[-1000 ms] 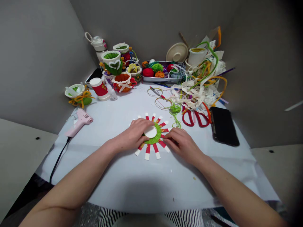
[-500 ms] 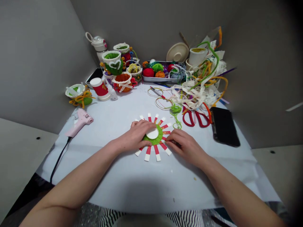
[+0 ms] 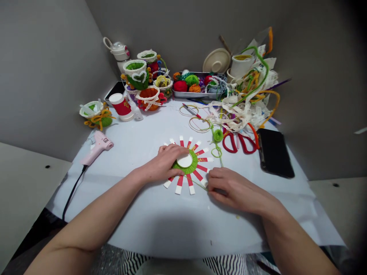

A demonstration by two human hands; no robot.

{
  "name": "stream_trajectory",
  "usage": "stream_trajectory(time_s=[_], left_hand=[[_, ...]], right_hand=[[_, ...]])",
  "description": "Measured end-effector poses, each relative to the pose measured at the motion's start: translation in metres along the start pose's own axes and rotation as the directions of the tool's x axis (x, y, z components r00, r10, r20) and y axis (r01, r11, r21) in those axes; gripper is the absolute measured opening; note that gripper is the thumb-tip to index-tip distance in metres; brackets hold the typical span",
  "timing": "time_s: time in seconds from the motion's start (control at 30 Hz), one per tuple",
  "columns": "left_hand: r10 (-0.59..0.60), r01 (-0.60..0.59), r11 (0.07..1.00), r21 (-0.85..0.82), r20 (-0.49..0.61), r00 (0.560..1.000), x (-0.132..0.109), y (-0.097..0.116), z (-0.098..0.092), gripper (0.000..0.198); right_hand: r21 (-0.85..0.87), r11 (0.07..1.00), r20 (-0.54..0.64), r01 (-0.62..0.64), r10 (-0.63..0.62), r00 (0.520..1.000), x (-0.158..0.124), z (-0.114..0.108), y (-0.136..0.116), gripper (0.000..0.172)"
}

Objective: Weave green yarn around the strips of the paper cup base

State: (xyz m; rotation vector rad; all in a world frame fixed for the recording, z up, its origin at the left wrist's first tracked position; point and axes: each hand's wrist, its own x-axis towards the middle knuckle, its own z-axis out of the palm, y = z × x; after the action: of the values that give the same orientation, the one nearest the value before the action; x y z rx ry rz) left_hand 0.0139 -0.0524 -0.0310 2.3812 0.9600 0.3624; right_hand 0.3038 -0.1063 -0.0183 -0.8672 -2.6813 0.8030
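Note:
A paper cup cut into red and white strips lies flat, its strips fanned out like rays. Green yarn weaving rings its round white base. My left hand holds the cup from the left, fingers across the far side of the ring and thumb at the near side. To the right of the strips, my right hand is closed on a green yarn strand that runs taut from the ring. From behind that hand the yarn leads up to a small green yarn ball.
Red-handled scissors and a black phone lie to the right. A pink glue gun with its cord is on the left. Yarn-covered cups, a tray of yarn balls and a heap of lace trim stand along the back.
My right hand has moved right and slightly down, away from the ring, drawing the yarn strand out. The green ball has shifted right. My left hand stays on the cup.

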Motion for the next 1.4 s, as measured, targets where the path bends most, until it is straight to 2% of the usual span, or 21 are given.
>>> stream_trajectory(time_s=[0.2, 0.43, 0.63, 0.8, 1.0, 1.1, 1.2, 1.27, 1.4], left_hand=[[-0.005, 0.005, 1.0, -0.01, 0.011, 1.0, 0.001, 0.002, -0.001, 0.058], [-0.022, 0.023, 0.999, -0.025, 0.027, 0.999, 0.001, 0.003, -0.003, 0.055], [-0.02, 0.021, 0.999, -0.03, 0.031, 0.999, 0.001, 0.001, -0.002, 0.056], [-0.027, 0.028, 0.999, -0.033, 0.04, 0.999, 0.002, 0.002, -0.003, 0.055], [-0.018, 0.019, 0.999, -0.036, 0.03, 0.999, 0.002, 0.002, -0.002, 0.055], [-0.019, 0.021, 0.999, -0.039, 0.033, 0.999, 0.002, 0.003, -0.002, 0.055], [-0.029, 0.03, 0.998, -0.046, 0.031, 0.999, 0.002, 0.004, -0.002, 0.056], [-0.029, 0.03, 0.999, -0.045, 0.024, 0.999, 0.003, 0.004, -0.003, 0.057], [-0.026, 0.027, 0.999, -0.042, 0.003, 1.0, 0.002, 0.004, -0.002, 0.055]], right_hand=[[-0.095, 0.991, 0.009, -0.098, 0.1, 0.995, 0.0, 0.008, -0.006, 0.02], [-0.092, 0.979, 0.025, -0.181, 0.184, 0.983, -0.005, 0.008, -0.003, 0.023], [-0.082, 0.979, 0.036, -0.188, 0.191, 0.981, -0.004, 0.012, -0.008, 0.024], [-0.119, 0.944, 0.0, -0.309, 0.312, 0.95, -0.005, 0.012, -0.006, 0.028], [-0.045, 0.898, -0.171, -0.438, 0.425, 0.889, -0.003, 0.005, 0.012, 0.029], [-0.037, 0.894, -0.322, -0.447, 0.413, 0.852, 0.006, 0.011, 0.021, 0.028], [-0.049, 0.891, -0.487, -0.451, 0.373, 0.79, 0.018, 0.022, 0.025, 0.033], [-0.045, 0.898, -0.525, -0.437, 0.351, 0.775, 0.025, 0.028, 0.025, 0.035], [-0.047, 0.905, -0.512, -0.423, 0.342, 0.788, 0.031, 0.033, 0.025, 0.035]])
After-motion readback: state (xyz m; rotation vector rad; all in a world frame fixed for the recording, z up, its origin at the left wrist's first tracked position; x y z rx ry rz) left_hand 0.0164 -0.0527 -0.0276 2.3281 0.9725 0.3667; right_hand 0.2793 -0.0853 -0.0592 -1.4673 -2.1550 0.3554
